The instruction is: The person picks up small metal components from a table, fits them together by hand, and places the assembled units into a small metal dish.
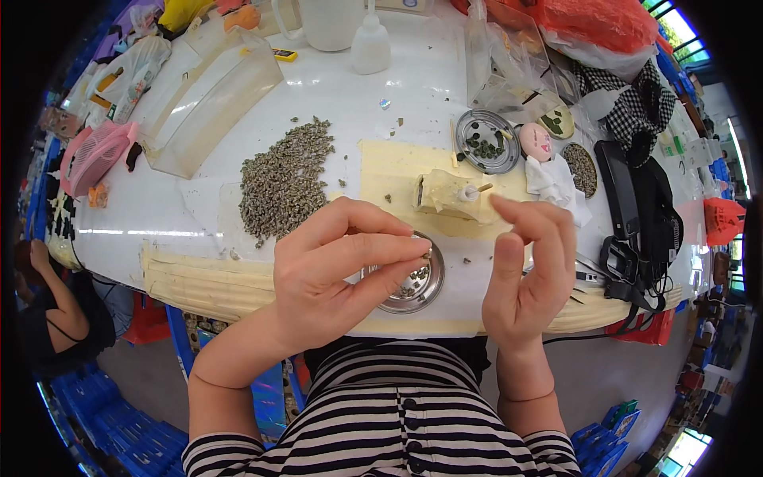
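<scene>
Over a small round metal dish (433, 292) my left hand (330, 266) pinches with thumb and fingertips. What it holds is too small to make out. Some little greenish-grey pieces lie in that dish, partly hidden by my fingers. To its right, my right hand (528, 266) is raised with thumb and forefinger apart and nothing visible between them; the fingers are bent and slightly blurred. Its forefinger is nearest to a block wrapped in cream tape (445, 203), from which a short brass-coloured pin (484, 188) sticks out. A heap of small greenish-grey metallic pieces (282, 183) lies left of my hands.
Farther right stand a metal dish of dark green bits (494, 166), a round pink object (535, 141), crumpled white tissue (560, 191) and black straps (648, 215). A clear plastic tray (214, 107) lies at left. A white squeeze bottle (371, 46) stands at the back.
</scene>
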